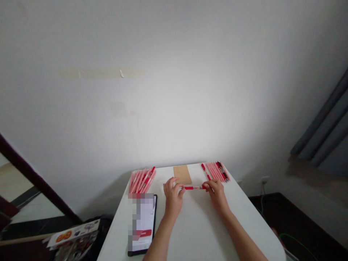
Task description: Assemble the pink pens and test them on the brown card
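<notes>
A red pen (191, 187) is stretched level between my two hands over the white table (195, 224). The fingertips of my left hand (173, 195) pinch its left end. At the other end, the fingers of my right hand (216, 192) are closed on the pen. Just behind the hands lies a tan card or notepad (182, 174). Beyond my right hand, a red pen (206, 171) rests beside a row of pink pens (214, 171), with black ones (222, 170) among them. A pile of pink pens (140, 181) with some red ones lies at the left.
A phone (154, 217) with a partly blurred screen lies on the left of the table. The wall (174, 90) rises directly behind the table. A dark bag or bin (81, 246) stands on the floor at lower left. A grey curtain (323, 134) hangs at right.
</notes>
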A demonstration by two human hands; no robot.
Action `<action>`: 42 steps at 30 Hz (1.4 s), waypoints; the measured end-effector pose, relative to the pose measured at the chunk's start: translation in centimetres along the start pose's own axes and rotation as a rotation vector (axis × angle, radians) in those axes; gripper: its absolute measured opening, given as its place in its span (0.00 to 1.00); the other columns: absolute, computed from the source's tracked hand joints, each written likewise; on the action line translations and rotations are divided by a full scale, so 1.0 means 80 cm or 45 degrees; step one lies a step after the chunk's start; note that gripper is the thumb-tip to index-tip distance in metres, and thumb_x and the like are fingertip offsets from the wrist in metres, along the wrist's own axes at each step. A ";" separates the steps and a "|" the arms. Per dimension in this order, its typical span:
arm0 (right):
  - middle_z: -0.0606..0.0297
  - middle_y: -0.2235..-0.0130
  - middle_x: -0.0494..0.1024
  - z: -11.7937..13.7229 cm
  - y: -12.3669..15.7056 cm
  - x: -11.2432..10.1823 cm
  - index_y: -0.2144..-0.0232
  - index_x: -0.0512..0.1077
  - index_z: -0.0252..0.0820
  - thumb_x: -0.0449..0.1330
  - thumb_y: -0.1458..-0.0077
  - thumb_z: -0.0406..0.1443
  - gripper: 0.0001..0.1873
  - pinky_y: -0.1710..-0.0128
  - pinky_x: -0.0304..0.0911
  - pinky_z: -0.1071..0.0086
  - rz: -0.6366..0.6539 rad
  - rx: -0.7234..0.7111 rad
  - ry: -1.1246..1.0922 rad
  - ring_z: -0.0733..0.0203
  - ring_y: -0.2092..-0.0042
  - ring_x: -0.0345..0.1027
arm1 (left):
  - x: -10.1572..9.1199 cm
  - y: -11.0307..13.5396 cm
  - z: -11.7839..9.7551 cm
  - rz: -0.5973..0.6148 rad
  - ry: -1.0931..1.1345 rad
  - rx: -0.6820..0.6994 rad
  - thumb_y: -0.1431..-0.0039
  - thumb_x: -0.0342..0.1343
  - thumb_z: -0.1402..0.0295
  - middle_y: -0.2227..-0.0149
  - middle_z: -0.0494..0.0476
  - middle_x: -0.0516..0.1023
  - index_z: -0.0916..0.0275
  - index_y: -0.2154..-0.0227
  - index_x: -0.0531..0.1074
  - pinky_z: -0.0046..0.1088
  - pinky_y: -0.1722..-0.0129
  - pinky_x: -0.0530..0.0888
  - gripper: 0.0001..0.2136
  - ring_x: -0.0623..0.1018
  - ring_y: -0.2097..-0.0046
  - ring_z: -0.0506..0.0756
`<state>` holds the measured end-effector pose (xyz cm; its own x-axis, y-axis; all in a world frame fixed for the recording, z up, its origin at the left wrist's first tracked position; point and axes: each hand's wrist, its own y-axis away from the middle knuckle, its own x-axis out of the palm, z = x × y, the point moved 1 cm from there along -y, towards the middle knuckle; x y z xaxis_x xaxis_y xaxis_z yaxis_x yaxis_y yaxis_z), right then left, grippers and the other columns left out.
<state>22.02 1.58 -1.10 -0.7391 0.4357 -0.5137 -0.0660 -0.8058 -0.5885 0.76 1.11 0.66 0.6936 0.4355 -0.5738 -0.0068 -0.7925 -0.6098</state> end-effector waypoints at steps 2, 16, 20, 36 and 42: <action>0.61 0.70 0.74 0.004 0.001 -0.001 0.71 0.75 0.47 0.46 0.38 0.48 0.21 0.58 0.58 0.58 0.026 0.028 0.050 0.53 0.62 0.63 | 0.000 0.000 0.000 0.002 0.006 0.003 0.44 0.54 0.67 0.52 0.58 0.70 0.57 0.69 0.75 0.52 0.43 0.61 0.05 0.66 0.46 0.60; 0.61 0.65 0.74 -0.004 0.002 0.005 0.67 0.74 0.48 0.53 0.42 0.47 0.14 0.54 0.56 0.57 0.045 0.001 0.051 0.53 0.58 0.63 | -0.003 -0.002 0.000 -0.041 0.006 0.004 0.45 0.55 0.68 0.53 0.57 0.71 0.56 0.69 0.75 0.48 0.45 0.65 0.04 0.68 0.47 0.58; 0.62 0.65 0.76 -0.004 -0.001 0.004 0.68 0.74 0.49 0.52 0.41 0.49 0.16 0.56 0.55 0.59 0.047 -0.057 0.093 0.54 0.59 0.64 | -0.004 -0.001 -0.001 -0.038 0.022 -0.008 0.45 0.55 0.67 0.53 0.57 0.71 0.56 0.69 0.75 0.48 0.45 0.65 0.05 0.68 0.47 0.59; 0.64 0.65 0.76 0.004 0.000 0.003 0.64 0.74 0.50 0.51 0.41 0.49 0.16 0.49 0.49 0.53 0.088 -0.036 0.145 0.54 0.59 0.67 | -0.007 -0.003 -0.007 -0.051 -0.002 -0.019 0.45 0.55 0.65 0.53 0.57 0.71 0.56 0.70 0.75 0.49 0.45 0.63 0.05 0.68 0.47 0.58; 0.61 0.61 0.77 0.005 0.002 0.001 0.60 0.71 0.47 0.56 0.45 0.47 0.14 0.50 0.53 0.54 0.052 -0.051 0.059 0.52 0.55 0.67 | -0.005 -0.002 -0.004 -0.055 0.001 -0.039 0.44 0.54 0.66 0.53 0.57 0.71 0.57 0.70 0.75 0.48 0.45 0.63 0.05 0.68 0.47 0.59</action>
<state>21.70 1.37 -0.97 -0.7085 0.4216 -0.5660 -0.0085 -0.8070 -0.5905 0.68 0.93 1.17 0.6936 0.4689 -0.5469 0.0449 -0.7858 -0.6168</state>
